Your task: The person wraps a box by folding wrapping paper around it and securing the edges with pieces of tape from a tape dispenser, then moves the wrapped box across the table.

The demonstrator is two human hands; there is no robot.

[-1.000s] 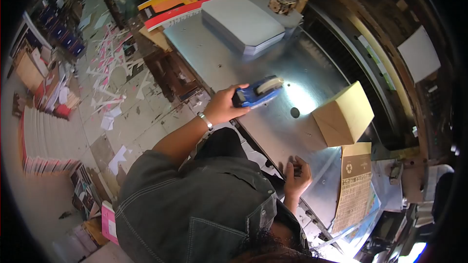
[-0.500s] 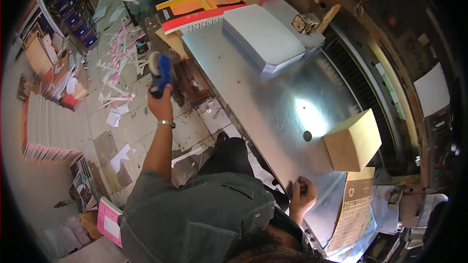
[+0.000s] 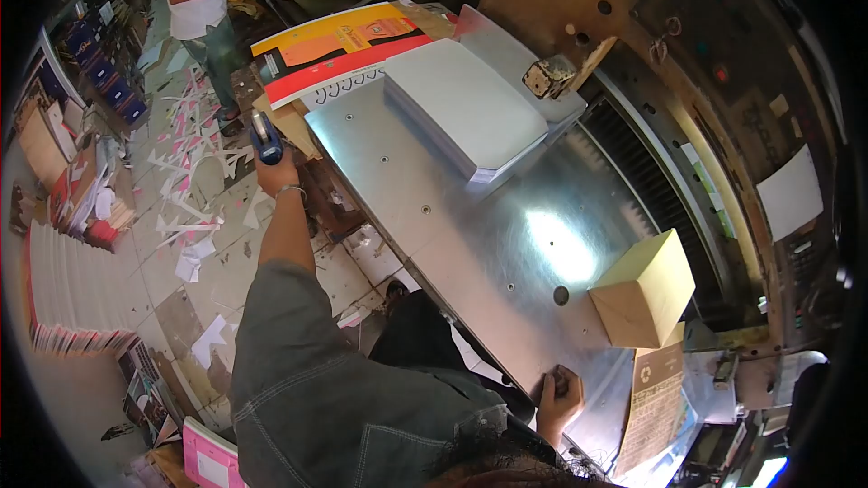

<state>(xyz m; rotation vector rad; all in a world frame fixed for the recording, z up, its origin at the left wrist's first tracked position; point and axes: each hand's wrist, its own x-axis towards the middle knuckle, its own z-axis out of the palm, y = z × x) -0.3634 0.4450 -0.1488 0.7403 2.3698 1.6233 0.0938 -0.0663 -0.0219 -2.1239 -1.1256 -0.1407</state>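
My left hand [image 3: 276,173] is closed around a blue tape dispenser [image 3: 267,140], held out beyond the near left edge of the metal table [image 3: 452,253]. On the table's lower edge rests my right hand [image 3: 561,405], fingers curled in; whether they hold anything is hidden. Up and to the right of the dispenser, a thick stack of white sheets [image 3: 470,99] with cut corners lies on the metal. A yellow and red printed sheet [image 3: 339,41] sits beside that stack. A tan block [image 3: 642,294] stands above my right hand, next to brown cardboard [image 3: 653,398].
Paper offcuts [image 3: 185,172] litter the tiled floor. A tall paper stack [image 3: 77,285] stands at the left. Another person [image 3: 194,4] is at the far end, hands over printed sheets. A small metal-edged block [image 3: 547,79] sits by the dark machine slot [image 3: 633,154].
My left hand has turned the tape dispenser and brought it nearer the table's far left corner. The view has shifted, showing more of the other person. My right hand stays at the table edge.
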